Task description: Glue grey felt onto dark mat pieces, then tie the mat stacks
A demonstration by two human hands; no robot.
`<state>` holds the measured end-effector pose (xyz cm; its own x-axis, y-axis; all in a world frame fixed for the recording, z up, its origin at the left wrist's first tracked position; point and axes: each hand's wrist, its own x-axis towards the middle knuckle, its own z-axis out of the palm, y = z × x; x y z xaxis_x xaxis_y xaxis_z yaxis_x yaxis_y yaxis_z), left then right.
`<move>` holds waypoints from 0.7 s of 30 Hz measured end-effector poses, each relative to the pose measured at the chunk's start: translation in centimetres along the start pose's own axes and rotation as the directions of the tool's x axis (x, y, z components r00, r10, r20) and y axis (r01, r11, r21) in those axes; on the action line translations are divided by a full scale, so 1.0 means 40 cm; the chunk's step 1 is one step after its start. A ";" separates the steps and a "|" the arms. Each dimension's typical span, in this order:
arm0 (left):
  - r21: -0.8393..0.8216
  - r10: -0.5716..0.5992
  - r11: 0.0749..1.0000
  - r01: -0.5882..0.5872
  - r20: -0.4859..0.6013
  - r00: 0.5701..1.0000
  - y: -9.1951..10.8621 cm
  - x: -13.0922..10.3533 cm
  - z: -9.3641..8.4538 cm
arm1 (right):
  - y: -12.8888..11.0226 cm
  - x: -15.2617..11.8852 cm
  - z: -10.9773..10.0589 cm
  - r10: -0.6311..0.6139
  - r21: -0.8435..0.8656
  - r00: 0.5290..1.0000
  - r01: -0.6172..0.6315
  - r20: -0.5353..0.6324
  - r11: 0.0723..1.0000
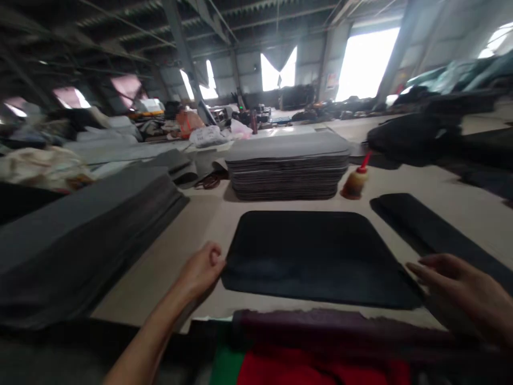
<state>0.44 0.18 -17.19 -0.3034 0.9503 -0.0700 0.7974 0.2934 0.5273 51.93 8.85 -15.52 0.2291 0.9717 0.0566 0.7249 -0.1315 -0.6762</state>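
A black rounded rectangular panel (312, 256) lies flat on the pale table (180, 235). At its left edge is my left hand (204, 267), with the fingers curled in and the fingertips at the panel's side. My right hand (452, 278) is beside the lower right corner, its thumb and fingers apart and slightly blurred; no object shows between them. Behind the panel stands a neat stack of grey sheets (288, 166). A squeeze bottle with a red nozzle (355, 183) stands right of the stack.
A long pile of dark grey sheets (80, 235) runs along the left. Dark strips (428, 224) lie at the right, with a black bundle (412, 136) behind them. Bags (207, 136) and loose material sit farther back.
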 end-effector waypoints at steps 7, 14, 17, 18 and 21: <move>0.023 0.132 0.991 -0.130 -0.182 0.974 0.015 -0.034 -0.009 | -0.035 -0.066 -0.090 0.096 0.200 0.956 -0.041 -0.276 0.979; 0.105 0.760 0.608 -0.787 0.211 0.615 0.262 -0.078 0.138 | -0.167 -0.183 0.158 -0.616 -0.127 0.695 0.695 0.371 0.708; 0.151 0.704 0.586 -0.796 0.393 0.592 0.305 -0.081 0.184 | -0.193 -0.209 0.216 -0.600 -0.249 0.630 0.763 0.493 0.596; 0.166 0.684 0.589 -0.791 0.419 0.597 0.307 -0.081 0.191 | -0.194 -0.212 0.222 -0.588 -0.273 0.633 0.762 0.504 0.587; 0.212 0.668 0.577 -0.789 0.432 0.605 0.287 -0.079 0.195 | -0.182 -0.210 0.214 -0.577 -0.296 0.635 0.763 0.514 0.575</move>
<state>14.61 1.38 -17.53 0.5749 0.8163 -0.0560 0.8100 -0.5580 0.1802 39.17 3.35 -17.37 -0.6070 0.7933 0.0483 0.7838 0.6076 -0.1286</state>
